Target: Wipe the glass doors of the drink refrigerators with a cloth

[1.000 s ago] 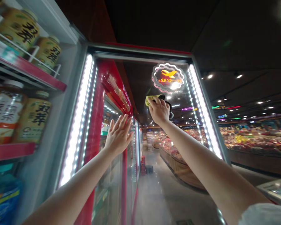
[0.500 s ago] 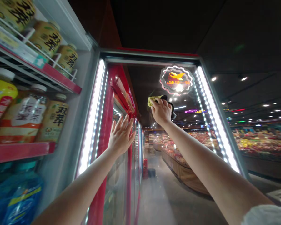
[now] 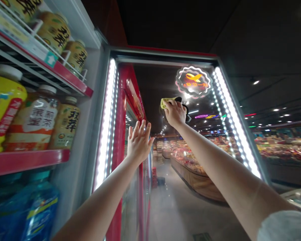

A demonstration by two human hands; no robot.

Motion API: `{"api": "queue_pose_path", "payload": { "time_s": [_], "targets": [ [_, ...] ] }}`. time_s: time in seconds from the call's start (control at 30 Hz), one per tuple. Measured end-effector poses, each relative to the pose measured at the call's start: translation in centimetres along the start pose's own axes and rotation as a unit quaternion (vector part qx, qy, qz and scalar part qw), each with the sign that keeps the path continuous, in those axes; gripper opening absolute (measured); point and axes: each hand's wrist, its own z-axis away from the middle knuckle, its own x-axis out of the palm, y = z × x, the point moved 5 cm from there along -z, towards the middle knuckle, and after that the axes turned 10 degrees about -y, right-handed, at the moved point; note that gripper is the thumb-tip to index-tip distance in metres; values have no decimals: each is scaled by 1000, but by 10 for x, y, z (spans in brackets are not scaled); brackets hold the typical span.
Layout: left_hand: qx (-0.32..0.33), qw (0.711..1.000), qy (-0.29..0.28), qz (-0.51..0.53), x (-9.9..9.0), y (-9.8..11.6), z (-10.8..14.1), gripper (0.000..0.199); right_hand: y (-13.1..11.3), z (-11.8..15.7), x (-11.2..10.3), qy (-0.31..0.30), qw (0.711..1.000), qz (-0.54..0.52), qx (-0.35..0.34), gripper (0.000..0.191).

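Note:
A glass door with bright light strips down both sides stands open in front of me. My right hand presses a yellow-green cloth against the glass, below and left of the round logo. Something dark shows behind that hand on the glass; its nature is unclear. Lower and to the left, my left hand is raised with its fingers spread and nothing in it. It appears to rest on the glass, palm forward.
At the left, shelves hold yellow, orange and blue bottles. Red-framed cooler doors run into the distance beyond the glass. A long display counter stands on the right side of the aisle floor.
The view has shifted slightly, so the door and shelves sit further right. My left hand has moved a little right, nearer my right hand. The cloth remains under my right hand.

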Motion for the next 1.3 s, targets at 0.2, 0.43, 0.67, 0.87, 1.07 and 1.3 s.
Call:
{"api": "queue_pose_path", "payload": {
  "time_s": [0.2, 0.43, 0.67, 0.87, 1.07, 1.3],
  "targets": [
    [12, 999, 10, 35, -1, 5, 1, 70, 13, 55, -5, -51, 995, 41, -75, 44],
    [7, 1000, 1, 18, 3, 4, 2, 67, -9, 2, 6, -22, 998, 23, 53, 51],
    [21, 998, -58, 4, -7, -7, 7, 68, -44, 31, 16, -76, 983, 1, -168, 51],
    [-21, 1000, -16, -1, -9, -48, 28, 88, -21, 4, 17, 3, 1000, -17, -11, 46],
    [-16, 1000, 1, 18, -1, -55, 31, 88, -103, -10, 35, -36, 991, -30, -124, 47],
    [-12, 998, -5, 63, -3, -68, 48, 98, -75, -5, 32, -12, 988, -75, -137, 33]
  ]
}}
